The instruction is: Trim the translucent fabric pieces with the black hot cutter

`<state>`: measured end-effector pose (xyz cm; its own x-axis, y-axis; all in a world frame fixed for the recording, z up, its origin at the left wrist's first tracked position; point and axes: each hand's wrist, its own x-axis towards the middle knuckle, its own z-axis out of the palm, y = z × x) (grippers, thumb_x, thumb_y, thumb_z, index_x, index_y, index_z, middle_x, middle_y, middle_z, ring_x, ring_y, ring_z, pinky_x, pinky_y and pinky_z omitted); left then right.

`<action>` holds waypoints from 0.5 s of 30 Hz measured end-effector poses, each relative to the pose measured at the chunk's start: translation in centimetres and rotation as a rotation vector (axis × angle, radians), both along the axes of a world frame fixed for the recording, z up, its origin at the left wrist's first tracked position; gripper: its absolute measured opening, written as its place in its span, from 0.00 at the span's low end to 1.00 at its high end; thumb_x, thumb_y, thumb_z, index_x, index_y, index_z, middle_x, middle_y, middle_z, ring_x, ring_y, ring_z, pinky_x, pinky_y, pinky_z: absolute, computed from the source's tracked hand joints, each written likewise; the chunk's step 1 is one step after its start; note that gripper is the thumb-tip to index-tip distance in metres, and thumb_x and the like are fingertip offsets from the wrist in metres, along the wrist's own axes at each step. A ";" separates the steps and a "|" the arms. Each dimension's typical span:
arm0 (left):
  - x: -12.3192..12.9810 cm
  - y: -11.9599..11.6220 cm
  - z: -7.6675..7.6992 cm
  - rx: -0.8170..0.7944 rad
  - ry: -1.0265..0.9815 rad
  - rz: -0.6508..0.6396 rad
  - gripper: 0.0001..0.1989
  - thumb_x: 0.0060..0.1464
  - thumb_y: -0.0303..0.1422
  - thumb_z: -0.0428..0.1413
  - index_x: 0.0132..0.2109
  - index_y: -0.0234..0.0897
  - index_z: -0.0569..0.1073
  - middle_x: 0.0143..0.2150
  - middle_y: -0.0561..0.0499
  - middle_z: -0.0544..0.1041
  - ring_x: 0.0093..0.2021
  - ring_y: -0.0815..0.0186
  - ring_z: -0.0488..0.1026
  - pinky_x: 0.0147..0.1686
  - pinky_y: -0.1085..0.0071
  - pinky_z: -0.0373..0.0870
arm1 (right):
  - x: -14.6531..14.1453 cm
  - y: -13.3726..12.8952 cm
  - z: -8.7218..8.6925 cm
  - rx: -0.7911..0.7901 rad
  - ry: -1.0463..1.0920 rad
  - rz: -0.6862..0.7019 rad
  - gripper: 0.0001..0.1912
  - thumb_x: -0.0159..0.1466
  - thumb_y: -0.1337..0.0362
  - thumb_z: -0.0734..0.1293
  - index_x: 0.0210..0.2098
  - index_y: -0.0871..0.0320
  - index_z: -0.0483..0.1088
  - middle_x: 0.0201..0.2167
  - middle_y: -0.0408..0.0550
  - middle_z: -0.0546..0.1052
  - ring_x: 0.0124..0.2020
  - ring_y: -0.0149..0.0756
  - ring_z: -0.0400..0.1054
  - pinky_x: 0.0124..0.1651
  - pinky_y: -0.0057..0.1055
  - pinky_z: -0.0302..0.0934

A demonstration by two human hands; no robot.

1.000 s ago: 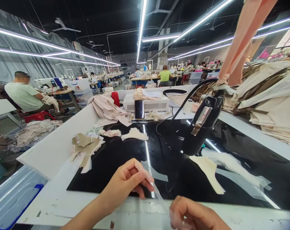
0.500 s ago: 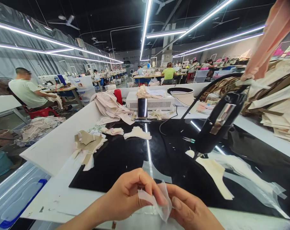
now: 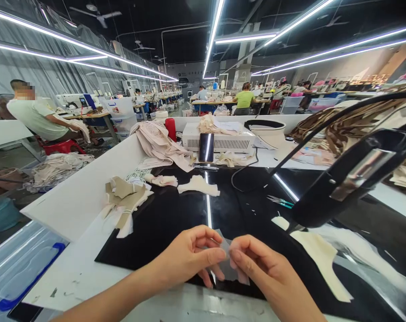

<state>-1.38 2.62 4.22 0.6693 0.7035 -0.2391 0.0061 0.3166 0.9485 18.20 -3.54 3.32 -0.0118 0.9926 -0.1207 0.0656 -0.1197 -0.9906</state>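
One sheer scrap [image 3: 227, 269], two hands close together

The right hand [image 3: 265, 261] has its thumb and forefinger closed on the sheer scrap, probably because cloth so thin needs a fingertip pinch. The left hand [image 3: 189, 255] faces it, fingers [image 3: 216, 256] curled and slightly parted around the scrap's other side; whether they grip it or only steady it, I cannot tell. The scrap is held up in front of the person, above the near edge of a glossy black sheet [image 3: 162, 237] on the white tabletop [image 3: 183, 306], where the dark backing likely makes it easier to see.

To the right, a cream cloth piece [image 3: 323, 261] lies flat below a black device [image 3: 353, 176], with teal-handled snips [image 3: 283, 202] just beyond, perhaps for easy reach. Farther back lies another cream piece [image 3: 198, 184]. At left, a beige bundle [image 3: 127, 197] is strapped round, presumably to keep its layers together. Behind, a phone [image 3: 206, 147] stands upright against a white box [image 3: 190, 142], which seems to prop it.
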 end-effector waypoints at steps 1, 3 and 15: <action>0.1 0.1 0.1 -0.012 0.027 -0.008 0.27 0.50 0.50 0.71 0.44 0.34 0.73 0.37 0.50 0.78 0.30 0.67 0.78 0.24 0.76 0.73 | 0.1 0.3 -0.3 0.003 -0.021 0.031 0.26 0.62 0.36 0.72 0.31 0.53 0.77 0.22 0.42 0.71 0.26 0.34 0.64 0.31 0.30 0.61; 0.3 0.3 0.2 -0.015 0.066 -0.004 0.24 0.50 0.49 0.70 0.39 0.33 0.74 0.32 0.51 0.78 0.28 0.69 0.76 0.25 0.76 0.72 | 0.3 0.6 -0.7 0.020 -0.062 0.026 0.25 0.63 0.36 0.71 0.36 0.53 0.77 0.24 0.42 0.73 0.25 0.34 0.64 0.30 0.30 0.61; -0.5 0.9 -0.8 0.210 0.218 0.084 0.12 0.62 0.41 0.60 0.40 0.36 0.76 0.30 0.54 0.75 0.28 0.68 0.73 0.29 0.73 0.72 | 1.2 0.5 -1.8 0.311 -0.461 -0.077 0.09 0.69 0.53 0.71 0.36 0.46 0.83 0.36 0.48 0.82 0.34 0.41 0.76 0.37 0.31 0.69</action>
<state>-1.90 3.54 3.42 0.5557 0.8033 -0.2144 0.1987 0.1221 0.9724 19.36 -3.06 1.48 0.0471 0.9781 0.2026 0.5032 0.1520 -0.8507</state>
